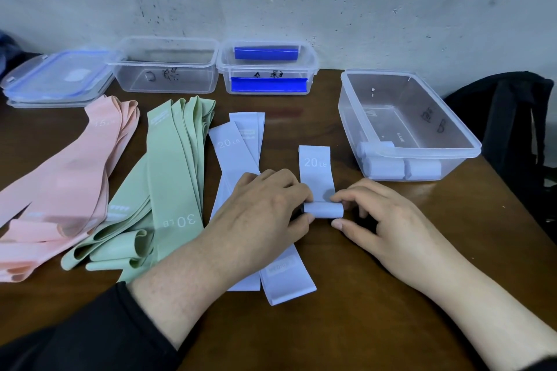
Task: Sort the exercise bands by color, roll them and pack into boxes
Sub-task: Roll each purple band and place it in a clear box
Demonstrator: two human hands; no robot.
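bands sorted by colour lie across the counter [361, 295]: a pink pile [60, 184] at far left, a green pile [168, 178] next to it, a lavender pile [238, 159] in the middle. i have one lavender band [315, 172] set apart to the right of that pile, and i am rolling it from the near end. my left hand [265, 208] pinches the left end of the roll [323, 209], my right hand [379, 220] pinches the right end, so both grips are clamped on the same band, thumbs on the near side. the unrolled tail, marked 20 lb, runs away from me toward the right box [446, 135].

that box holds what look like three finished lavender rolls against its near wall, though the plastic blurs them. two more boxes [168, 69] stand at the back wall, one with blue pieces in it, and lids [54, 78] are stacked at far left.

i judge the risks this way: if one hand turns faster, the roll cones and drifts sideways. if i ease the pinch, the springy band unwinds. my left wrist rests on the lavender pile, so a drag could skew it.
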